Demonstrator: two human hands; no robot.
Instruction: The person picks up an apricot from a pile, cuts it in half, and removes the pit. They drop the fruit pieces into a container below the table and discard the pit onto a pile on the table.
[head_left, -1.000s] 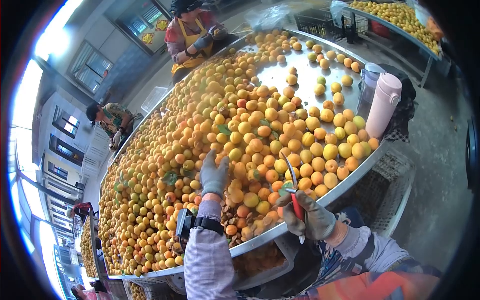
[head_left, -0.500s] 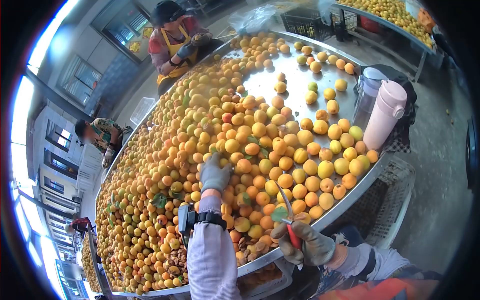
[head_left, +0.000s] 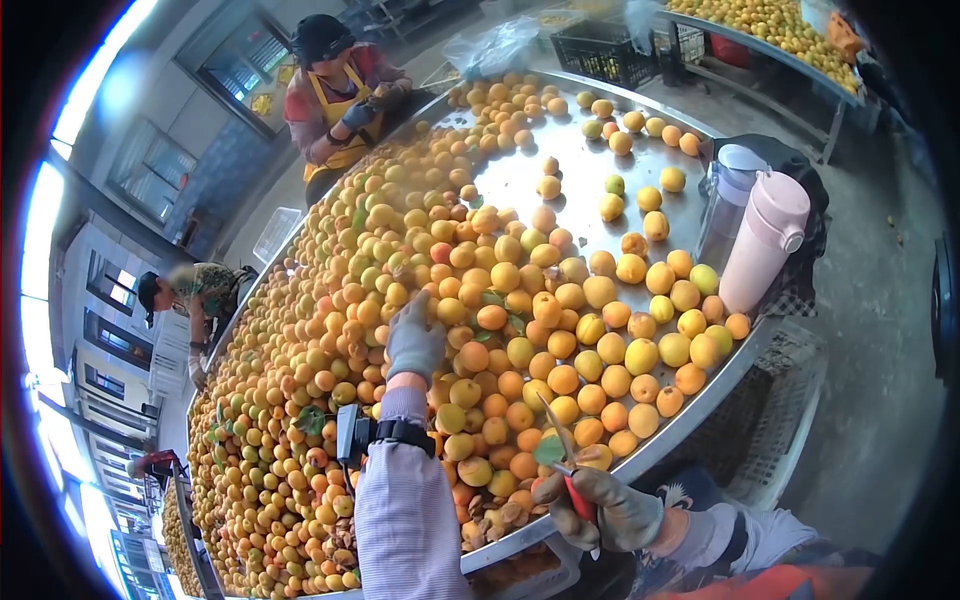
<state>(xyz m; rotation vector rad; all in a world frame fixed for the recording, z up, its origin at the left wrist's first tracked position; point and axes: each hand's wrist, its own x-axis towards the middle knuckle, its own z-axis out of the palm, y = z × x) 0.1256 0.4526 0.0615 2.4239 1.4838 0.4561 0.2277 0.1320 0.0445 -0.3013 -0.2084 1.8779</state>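
My left hand (head_left: 416, 340), in a grey glove, reaches into the heap of orange and yellow fruit (head_left: 330, 330) on the metal table. Its fingers point away from me and touch fruit; their tips are partly hidden, so I cannot make out a grip. A device on a black strap (head_left: 400, 432) sits round the left wrist. Over the table's near edge, my right hand (head_left: 612, 508), also gloved, is closed round a red-handled tool (head_left: 580, 498). The tool's thin curved metal blade (head_left: 558, 430) points up, beside a green leaf (head_left: 549, 450).
A pink bottle (head_left: 766, 240) and a clear bottle (head_left: 730, 200) stand at the table's right edge (head_left: 700, 405). A plastic crate (head_left: 785, 420) is below. Co-workers (head_left: 335, 95) (head_left: 195, 290) stand along the far left side. Another fruit table (head_left: 760, 45) is at the upper right.
My left hand has moved slightly up and left over the heap. The right hand still holds the red tool. The far co-worker's head and arm have shifted, and the view has moved slightly.
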